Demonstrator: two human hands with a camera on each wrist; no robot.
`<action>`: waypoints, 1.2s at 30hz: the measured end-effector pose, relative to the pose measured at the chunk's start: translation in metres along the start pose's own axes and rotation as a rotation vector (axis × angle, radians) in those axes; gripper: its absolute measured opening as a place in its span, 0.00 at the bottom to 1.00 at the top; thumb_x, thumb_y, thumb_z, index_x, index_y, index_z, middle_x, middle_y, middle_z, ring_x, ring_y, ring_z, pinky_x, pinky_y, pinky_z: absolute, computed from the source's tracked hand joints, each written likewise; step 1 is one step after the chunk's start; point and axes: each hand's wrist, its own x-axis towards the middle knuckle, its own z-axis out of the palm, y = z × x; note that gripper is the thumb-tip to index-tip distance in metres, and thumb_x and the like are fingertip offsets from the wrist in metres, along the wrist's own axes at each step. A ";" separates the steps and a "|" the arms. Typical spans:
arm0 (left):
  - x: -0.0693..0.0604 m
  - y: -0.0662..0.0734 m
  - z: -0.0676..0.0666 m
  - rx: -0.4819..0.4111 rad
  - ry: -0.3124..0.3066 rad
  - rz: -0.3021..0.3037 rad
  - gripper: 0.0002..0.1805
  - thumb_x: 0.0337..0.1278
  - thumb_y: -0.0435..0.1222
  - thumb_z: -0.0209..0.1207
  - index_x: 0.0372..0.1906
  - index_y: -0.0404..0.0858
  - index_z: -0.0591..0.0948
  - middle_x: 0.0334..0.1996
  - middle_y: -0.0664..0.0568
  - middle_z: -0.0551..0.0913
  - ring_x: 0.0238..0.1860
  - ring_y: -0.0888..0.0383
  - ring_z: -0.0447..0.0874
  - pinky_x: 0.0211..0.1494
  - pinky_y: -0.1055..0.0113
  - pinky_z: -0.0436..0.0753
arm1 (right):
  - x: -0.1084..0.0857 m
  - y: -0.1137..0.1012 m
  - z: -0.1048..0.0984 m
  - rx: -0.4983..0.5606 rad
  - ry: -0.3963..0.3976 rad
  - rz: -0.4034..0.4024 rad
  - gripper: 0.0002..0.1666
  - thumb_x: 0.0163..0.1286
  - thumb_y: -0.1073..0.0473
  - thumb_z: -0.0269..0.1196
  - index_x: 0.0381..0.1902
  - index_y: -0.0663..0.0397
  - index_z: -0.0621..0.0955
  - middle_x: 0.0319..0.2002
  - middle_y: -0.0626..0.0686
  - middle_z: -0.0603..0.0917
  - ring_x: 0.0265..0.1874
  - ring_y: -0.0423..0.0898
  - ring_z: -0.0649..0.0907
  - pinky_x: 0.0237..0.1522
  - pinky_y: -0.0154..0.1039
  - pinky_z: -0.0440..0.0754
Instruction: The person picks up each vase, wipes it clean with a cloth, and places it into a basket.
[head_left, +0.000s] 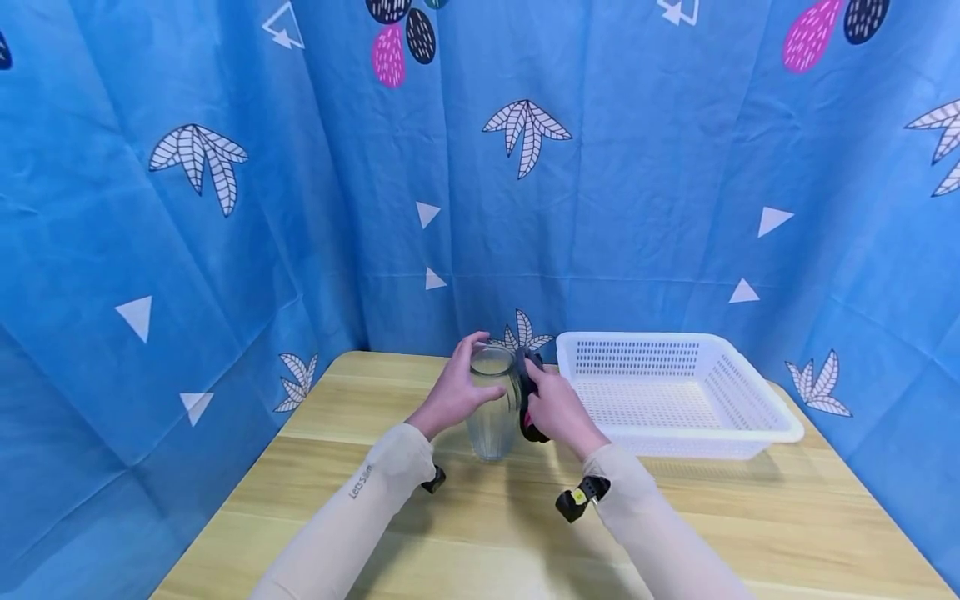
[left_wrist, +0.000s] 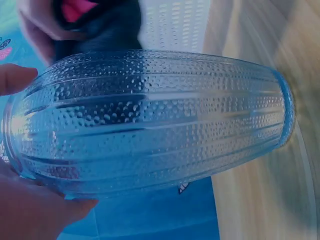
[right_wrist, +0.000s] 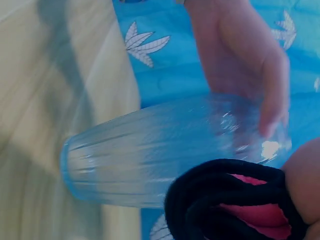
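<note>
A clear ribbed glass vase (head_left: 491, 429) with a dimpled surface (left_wrist: 165, 120) is upright over the table. Near its rim, my left hand (head_left: 459, 390) grips it, thumb on the near side and fingers round the far side. Whether its base touches the table I cannot tell. My right hand (head_left: 557, 406) holds a folded black cloth-like piece with pink inside (right_wrist: 192, 192) against or close to the vase's right side. In the right wrist view that piece hides part of the glass, and its exact kind is unclear.
A white perforated plastic basket (head_left: 675, 435) stands to the right of my right hand. The wooden table (head_left: 360, 417) has a blue patterned curtain (head_left: 510, 233) behind it and at both sides.
</note>
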 end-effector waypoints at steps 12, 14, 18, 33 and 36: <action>-0.001 -0.006 0.004 0.110 0.053 -0.015 0.51 0.50 0.57 0.72 0.75 0.56 0.57 0.70 0.56 0.65 0.71 0.51 0.62 0.69 0.46 0.71 | -0.006 0.031 0.043 -0.003 -0.195 0.053 0.37 0.66 0.68 0.55 0.74 0.64 0.66 0.61 0.70 0.78 0.50 0.56 0.83 0.52 0.53 0.81; -0.001 -0.005 0.005 0.139 0.062 -0.020 0.50 0.50 0.57 0.71 0.75 0.54 0.58 0.70 0.56 0.64 0.70 0.52 0.62 0.69 0.46 0.71 | -0.009 0.035 0.049 0.000 -0.225 0.042 0.36 0.65 0.68 0.56 0.73 0.67 0.67 0.62 0.70 0.78 0.49 0.55 0.83 0.52 0.53 0.81; -0.002 -0.003 0.005 0.156 0.066 -0.045 0.49 0.51 0.57 0.70 0.75 0.51 0.58 0.68 0.54 0.61 0.70 0.52 0.64 0.70 0.46 0.71 | -0.015 0.040 0.055 0.008 -0.239 0.033 0.35 0.65 0.68 0.57 0.71 0.68 0.68 0.60 0.70 0.79 0.48 0.54 0.83 0.52 0.52 0.81; -0.001 0.000 0.005 0.038 0.017 -0.037 0.49 0.49 0.40 0.69 0.76 0.48 0.56 0.70 0.49 0.65 0.70 0.50 0.66 0.68 0.47 0.72 | -0.030 0.005 0.005 0.030 -0.018 0.034 0.35 0.69 0.66 0.56 0.74 0.61 0.67 0.61 0.69 0.79 0.45 0.54 0.83 0.47 0.50 0.81; 0.000 -0.001 0.004 0.003 -0.003 -0.032 0.50 0.47 0.36 0.68 0.76 0.48 0.56 0.71 0.47 0.65 0.71 0.49 0.66 0.70 0.47 0.70 | -0.027 -0.005 -0.005 0.011 0.049 -0.007 0.35 0.69 0.66 0.56 0.75 0.55 0.67 0.62 0.68 0.78 0.50 0.58 0.83 0.51 0.53 0.81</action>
